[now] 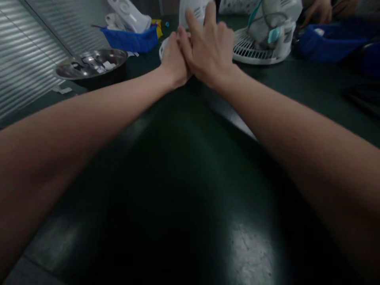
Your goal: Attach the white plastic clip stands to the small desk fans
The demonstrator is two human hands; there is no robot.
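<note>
Both my arms reach to the far side of the dark green table. My left hand [174,59] is closed, its fingers curled at a white rounded plastic part [162,48] that is mostly hidden behind it. Beside it and touching it, my right hand [209,53] has its fingers apart, two of them stretched upward. Just behind these fingers stands a white plastic housing with slots [194,8]; whether the fingertips touch it, I cannot tell. To the right of my right hand, a white fan unit with a round grille [252,49] lies on the table.
At the left stands a steel bowl [63,71] with small parts. Behind it, a blue bin [133,39] holds white plastic parts. Another blue bin [314,47] is at the right, near another person's hand [319,12]. Blinds [26,51] line the left side. A dark cable [362,101] lies right.
</note>
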